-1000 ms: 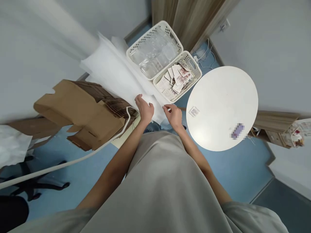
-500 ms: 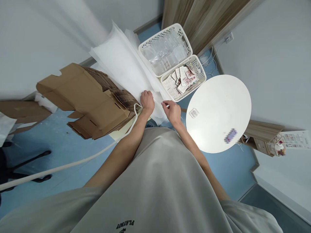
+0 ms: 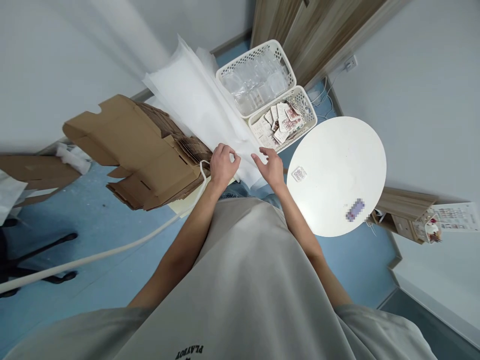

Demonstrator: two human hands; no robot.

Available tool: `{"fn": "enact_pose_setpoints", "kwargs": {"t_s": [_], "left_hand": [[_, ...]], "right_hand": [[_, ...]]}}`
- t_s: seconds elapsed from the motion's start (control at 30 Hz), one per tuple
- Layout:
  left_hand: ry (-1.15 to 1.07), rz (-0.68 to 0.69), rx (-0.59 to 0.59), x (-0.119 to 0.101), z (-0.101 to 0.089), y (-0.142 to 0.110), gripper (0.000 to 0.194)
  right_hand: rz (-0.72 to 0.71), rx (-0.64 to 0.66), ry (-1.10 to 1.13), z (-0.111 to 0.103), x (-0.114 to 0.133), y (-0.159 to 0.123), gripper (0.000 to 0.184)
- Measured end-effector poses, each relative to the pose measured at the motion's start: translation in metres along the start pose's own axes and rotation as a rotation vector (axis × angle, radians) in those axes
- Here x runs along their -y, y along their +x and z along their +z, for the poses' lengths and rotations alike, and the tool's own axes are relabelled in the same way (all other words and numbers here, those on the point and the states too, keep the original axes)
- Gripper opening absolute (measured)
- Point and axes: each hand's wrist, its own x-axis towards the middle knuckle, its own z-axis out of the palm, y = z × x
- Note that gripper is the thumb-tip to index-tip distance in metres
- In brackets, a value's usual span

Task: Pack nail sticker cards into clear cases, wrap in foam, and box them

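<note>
A long stack of thin white packing sheets (image 3: 204, 95) stretches from the wall down to my lap. Over its near end, my left hand (image 3: 223, 164) has its fingers curled and the thumb close to the index finger; what they may pinch there is hidden. My right hand (image 3: 273, 167) is at the right edge of the same sheets, thumb and fingers parted, with nothing visible between them. Left of my left hand stands a bundle of flattened brown cardboard boxes (image 3: 138, 145).
A white basket of clear plastic packs (image 3: 279, 49) stands behind a white basket of printed cards (image 3: 313, 116). To the right is a round white table (image 3: 341, 170) bearing a small clear item (image 3: 299, 174). A pale hose or cable (image 3: 123, 248) crosses the left side.
My left hand has moved slightly down and left, its thumb now showing. My right hand has shifted a little right, and its thumb and fingers have spread apart.
</note>
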Motion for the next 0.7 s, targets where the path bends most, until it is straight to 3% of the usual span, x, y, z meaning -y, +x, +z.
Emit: {"fn": "enact_pose_setpoints", "kwargs": {"t_s": [0.13, 0.33, 0.43, 0.53, 0.7], "left_hand": [[-0.066, 0.24, -0.053, -0.022, -0.018, -0.027, 0.016], [-0.074, 0.597, 0.006, -0.065, -0.021, -0.05, 0.02], [-0.072, 0.692, 0.044, -0.089, -0.01, -0.053, 0.02], [-0.089, 0.764, 0.076, -0.114, 0.006, -0.052, 0.018], [-0.119, 0.859, 0.117, -0.159, 0.05, -0.046, 0.013]], "right_hand": [[0.038, 0.074, 0.082, -0.012, 0.001, 0.007, 0.071], [-0.015, 0.101, 0.139, -0.058, 0.008, 0.001, 0.063], [-0.087, 0.058, 0.243, -0.09, 0.001, -0.014, 0.057], [-0.064, -0.064, 0.346, -0.123, -0.018, -0.037, 0.051], [0.105, -0.303, 0.501, -0.163, -0.08, -0.086, 0.046]]}}
